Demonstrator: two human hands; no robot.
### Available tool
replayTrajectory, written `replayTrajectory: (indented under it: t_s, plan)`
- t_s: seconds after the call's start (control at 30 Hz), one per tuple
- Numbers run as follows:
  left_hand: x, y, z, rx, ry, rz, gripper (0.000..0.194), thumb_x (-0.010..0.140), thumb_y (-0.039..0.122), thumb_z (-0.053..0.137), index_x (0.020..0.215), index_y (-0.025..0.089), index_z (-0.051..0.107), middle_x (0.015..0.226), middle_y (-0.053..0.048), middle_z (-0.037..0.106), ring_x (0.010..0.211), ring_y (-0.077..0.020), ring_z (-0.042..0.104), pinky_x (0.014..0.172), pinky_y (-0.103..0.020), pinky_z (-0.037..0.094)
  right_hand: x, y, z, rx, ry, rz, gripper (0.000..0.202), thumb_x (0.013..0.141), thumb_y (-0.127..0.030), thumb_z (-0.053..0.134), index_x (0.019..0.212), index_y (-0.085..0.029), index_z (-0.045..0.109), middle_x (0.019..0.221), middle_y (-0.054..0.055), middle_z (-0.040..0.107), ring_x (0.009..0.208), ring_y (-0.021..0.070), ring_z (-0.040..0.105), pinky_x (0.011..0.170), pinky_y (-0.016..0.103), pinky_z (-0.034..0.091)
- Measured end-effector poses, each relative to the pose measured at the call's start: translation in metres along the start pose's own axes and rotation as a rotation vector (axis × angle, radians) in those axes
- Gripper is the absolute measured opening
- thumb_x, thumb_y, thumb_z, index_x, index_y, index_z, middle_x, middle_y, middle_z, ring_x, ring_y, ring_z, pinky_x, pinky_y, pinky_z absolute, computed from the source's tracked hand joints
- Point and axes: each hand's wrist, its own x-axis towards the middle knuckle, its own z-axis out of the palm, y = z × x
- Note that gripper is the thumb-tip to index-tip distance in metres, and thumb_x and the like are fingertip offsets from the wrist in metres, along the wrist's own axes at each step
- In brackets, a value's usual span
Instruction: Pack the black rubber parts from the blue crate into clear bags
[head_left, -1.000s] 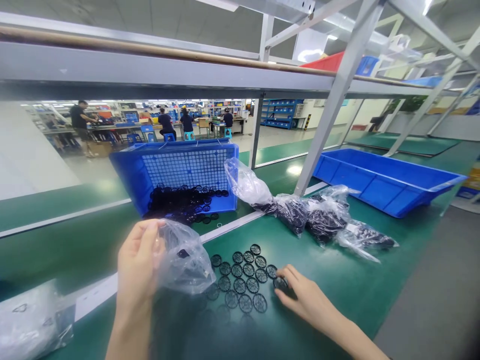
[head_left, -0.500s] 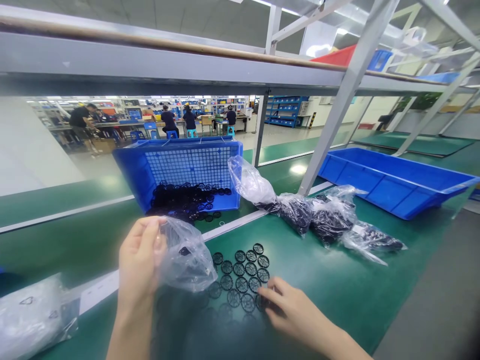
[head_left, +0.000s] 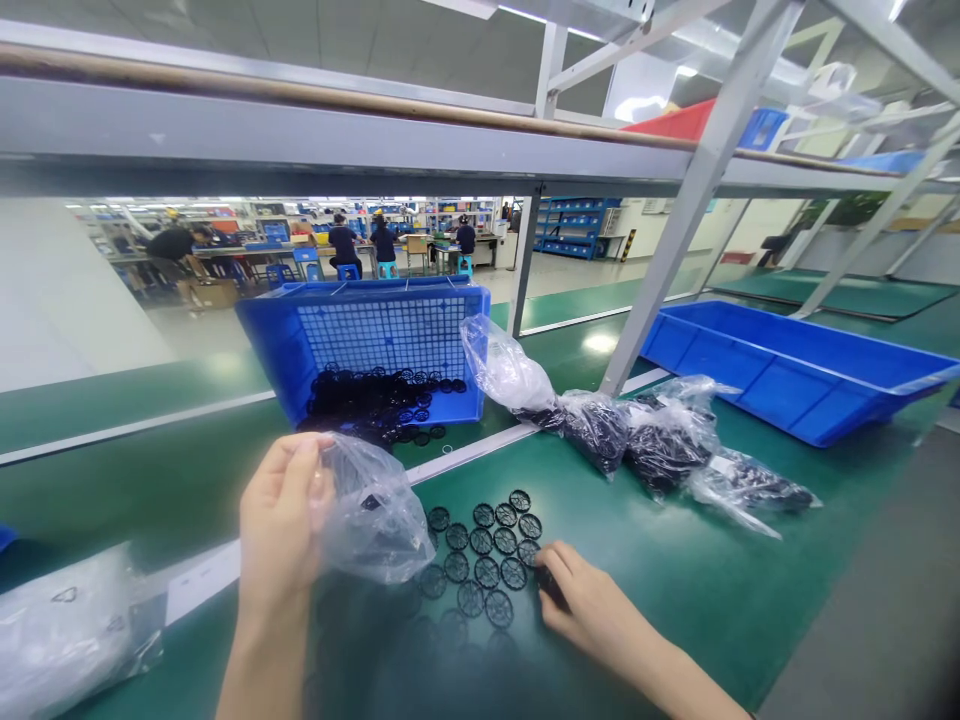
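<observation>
My left hand (head_left: pixel 286 510) pinches the edge of a clear plastic bag (head_left: pixel 379 520), which hangs over the green table (head_left: pixel 645 610). A small dark spot shows in the bag. Just right of it, several black spoked rings (head_left: pixel 486 572) lie flat in rough rows. My right hand (head_left: pixel 581 605) is at the right side of these rings, its fingers curled round one black spoked ring (head_left: pixel 553 588), partly hidden by the fingers.
Behind, a blue crate (head_left: pixel 480 350) lies on its side with a heap of black rings (head_left: pixel 360 395) spilling out. Filled bags (head_left: pixel 667 445) lie right of it, before another blue bin (head_left: pixel 810 370). White plastic packs (head_left: pixel 67 630) sit at left. A metal post (head_left: pixel 667 220) stands behind.
My right hand has shifted slightly right and closed round a ring from the lower right of the rows. My left hand still holds the bag in nearly the same place.
</observation>
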Motion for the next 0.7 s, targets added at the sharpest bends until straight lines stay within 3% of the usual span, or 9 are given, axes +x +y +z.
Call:
replayTrajectory:
  t_s: [0.2, 0.43, 0.6, 0.7]
  plan:
    - [0.0, 0.0, 0.0, -0.006, 0.01, -0.005, 0.021, 0.086, 0.037, 0.067, 0.088, 0.017, 0.066, 0.052, 0.008, 0.036, 0.041, -0.0029, 0.029, 0.037, -0.012, 0.022, 0.012, 0.012, 0.005, -0.063, 0.032, -0.027, 0.04, 0.085, -0.014, 0.048, 0.125, -0.022, 0.047, 0.105, 0.008, 0.055, 0.072, 0.0177, 0.061, 0.062, 0.03, 0.052]
    - [0.001, -0.001, 0.0, -0.002, 0.007, -0.005, 0.02, 0.086, 0.037, 0.066, 0.088, 0.017, 0.066, 0.051, 0.008, 0.035, 0.041, -0.003, 0.028, 0.037, -0.011, 0.023, -0.007, 0.016, 0.015, -0.117, 0.056, 0.03, 0.015, 0.086, -0.02, 0.049, 0.101, -0.02, 0.049, 0.093, 0.005, 0.056, 0.064, 0.0174, 0.061, 0.053, 0.028, 0.051]
    - [0.001, -0.001, -0.001, -0.004, 0.006, -0.002, 0.02, 0.086, 0.038, 0.066, 0.088, 0.018, 0.066, 0.051, 0.008, 0.035, 0.04, -0.0031, 0.028, 0.036, -0.012, 0.022, 0.024, 0.027, 0.003, -0.031, 0.122, 0.038, 0.024, 0.092, -0.022, 0.043, 0.115, -0.021, 0.049, 0.102, 0.006, 0.055, 0.064, 0.0148, 0.062, 0.056, 0.027, 0.052]
    - [0.002, 0.0, -0.003, -0.013, 0.007, 0.004, 0.021, 0.087, 0.038, 0.066, 0.09, 0.017, 0.067, 0.051, 0.008, 0.035, 0.04, -0.0031, 0.028, 0.036, -0.012, 0.022, 0.036, 0.032, 0.003, -0.073, 0.097, 0.01, 0.026, 0.093, -0.024, 0.045, 0.119, -0.024, 0.051, 0.101, 0.005, 0.054, 0.064, 0.014, 0.061, 0.055, 0.025, 0.05]
